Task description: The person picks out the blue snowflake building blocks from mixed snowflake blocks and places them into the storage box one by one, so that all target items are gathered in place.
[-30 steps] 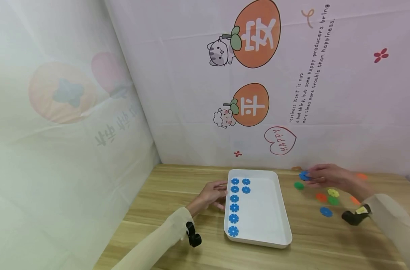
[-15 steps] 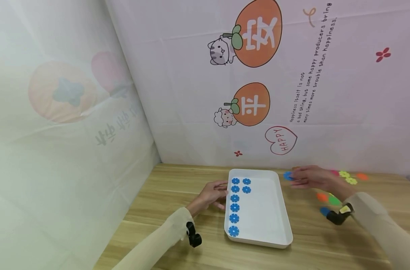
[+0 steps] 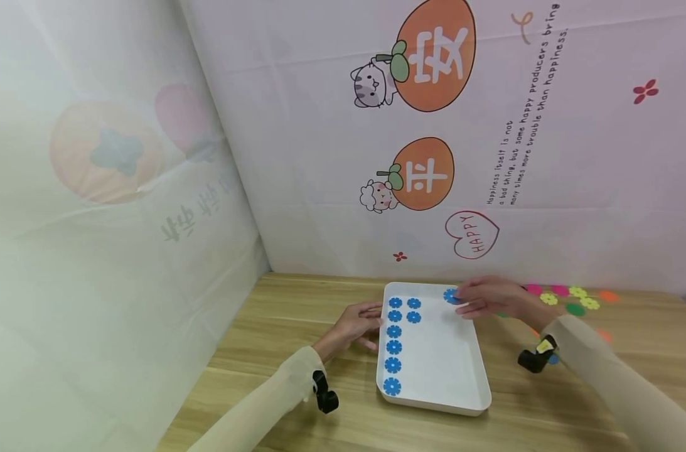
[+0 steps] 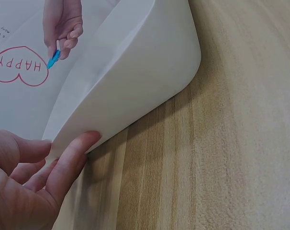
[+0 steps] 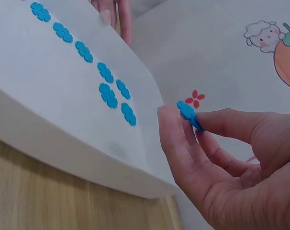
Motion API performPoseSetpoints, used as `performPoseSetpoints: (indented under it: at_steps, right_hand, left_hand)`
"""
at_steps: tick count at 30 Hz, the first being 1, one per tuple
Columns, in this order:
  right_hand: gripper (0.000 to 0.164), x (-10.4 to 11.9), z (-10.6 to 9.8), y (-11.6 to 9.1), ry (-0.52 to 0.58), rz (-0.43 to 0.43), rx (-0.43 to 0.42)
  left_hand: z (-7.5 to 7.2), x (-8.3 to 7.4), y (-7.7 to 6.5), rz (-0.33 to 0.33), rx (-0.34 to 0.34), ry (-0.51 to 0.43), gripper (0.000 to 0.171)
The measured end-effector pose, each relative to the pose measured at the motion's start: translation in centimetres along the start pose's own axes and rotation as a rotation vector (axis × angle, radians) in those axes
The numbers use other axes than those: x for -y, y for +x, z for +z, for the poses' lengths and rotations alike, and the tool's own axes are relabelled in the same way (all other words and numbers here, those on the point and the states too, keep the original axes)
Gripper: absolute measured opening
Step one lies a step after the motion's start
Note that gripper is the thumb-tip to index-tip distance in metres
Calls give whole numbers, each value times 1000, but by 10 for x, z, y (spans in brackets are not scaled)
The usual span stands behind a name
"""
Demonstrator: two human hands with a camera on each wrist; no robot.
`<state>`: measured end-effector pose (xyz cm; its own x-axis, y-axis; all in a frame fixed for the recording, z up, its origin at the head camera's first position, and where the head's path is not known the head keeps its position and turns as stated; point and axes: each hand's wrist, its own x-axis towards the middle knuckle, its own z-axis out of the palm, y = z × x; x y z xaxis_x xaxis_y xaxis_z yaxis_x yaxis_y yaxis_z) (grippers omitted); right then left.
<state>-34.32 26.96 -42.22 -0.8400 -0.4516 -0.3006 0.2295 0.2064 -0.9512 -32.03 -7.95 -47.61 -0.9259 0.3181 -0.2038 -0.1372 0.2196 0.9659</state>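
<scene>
A white rectangular tray [image 3: 444,361] lies on the wooden table, with blue snowflake-shaped plastic discs [image 3: 394,331] in a column along its left side and two more beginning a second column. My left hand [image 3: 354,324] pinches the tray's left rim, thumb and fingers on either side of the wall [image 4: 130,81]. Over the tray's far right corner, my right hand [image 3: 492,296] holds a blue snowflake disc [image 3: 450,295] between thumb and fingers. In the right wrist view a darker blue part shows behind the held disc [image 5: 185,110]; whether it is a second disc I cannot tell.
Several loose discs, including pink [image 3: 560,290], yellow [image 3: 589,303], green [image 3: 575,309] and orange [image 3: 608,295], lie on the table right of the tray, some hidden by the right arm. A printed white cloth [image 3: 320,157] rises behind the table and at the left.
My right hand has moved left with the blue disc, from among the loose pieces to over the tray's far right corner. The left hand has stayed at the tray rim.
</scene>
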Motion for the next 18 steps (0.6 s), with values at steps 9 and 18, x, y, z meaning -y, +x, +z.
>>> performPoseSetpoints:
  at_steps: [9,18]
  right_hand:
    - [32,7,25,13,-144,-35,10]
    - [19,5,52,31,-342,17,-98]
  left_hand:
    - [1,0,1,-6,-7,-1,50]
    - [2,-1,1,-3,-13,7,50]
